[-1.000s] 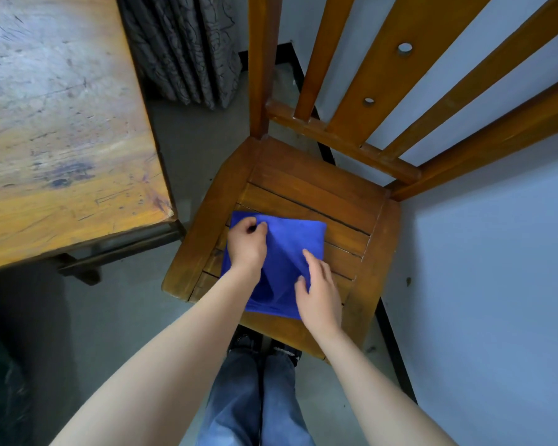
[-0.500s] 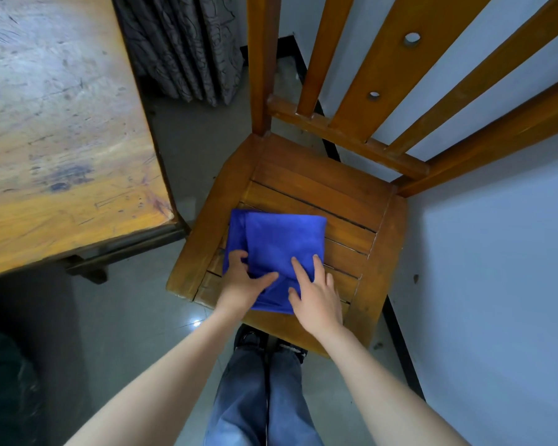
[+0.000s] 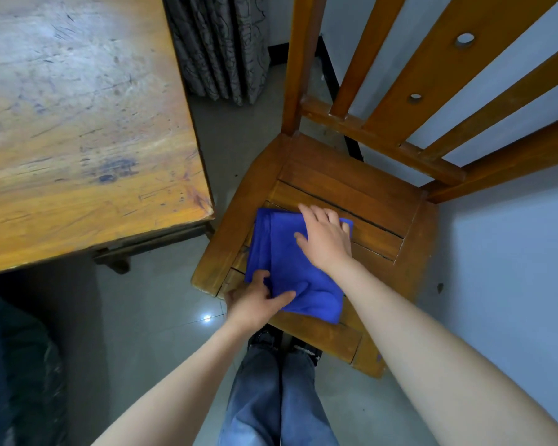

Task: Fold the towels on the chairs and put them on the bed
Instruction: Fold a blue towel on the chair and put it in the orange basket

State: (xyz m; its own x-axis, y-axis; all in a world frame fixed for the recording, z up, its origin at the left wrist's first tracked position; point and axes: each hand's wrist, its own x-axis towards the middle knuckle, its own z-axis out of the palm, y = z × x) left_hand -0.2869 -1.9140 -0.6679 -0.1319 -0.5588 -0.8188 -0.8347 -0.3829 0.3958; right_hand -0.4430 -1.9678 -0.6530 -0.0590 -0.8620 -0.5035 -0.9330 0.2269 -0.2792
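**On chair seat [image 3: 335, 191]: folded towel [image 3: 290, 268], left hand [image 3: 255, 300] pinching, right hand [image 3: 326, 239] pressing flat**

On the left-front part of the wooden slatted seat lies the blue towel, folded into a rough rectangle. Layered edges show along its left side, and its near corner comes close to the seat's front edge.

At the near-left corner the left hand grips the cloth, thumb laid over the top and fingers curled in against it. The fabric puckers just beside the thumb.

The right hand rests flat on the far-right part of the towel, fingers straight and spread, pressing down. Its fingertips reach the far edge, and a couple look to be past it on the slat. The two hands are apart, one at each end of the towel, and both forearms are bare.

Chair back slats rise at top right, with the white wall [image 3: 512, 284] behind and to the right. The table [image 3: 78, 123], with a worn, scratched wooden top, stands left of the chair. Grey tiled floor [image 3: 161, 317] shows between them. A patterned grey curtain [image 3: 219, 43] hangs at top centre, beyond the table's far corner.

Blue jeans [image 3: 264, 397] and dark shoes [image 3: 303, 346] show below the seat's front edge. The dark shape [image 3: 13, 365] at bottom left is too dim to tell what it is.
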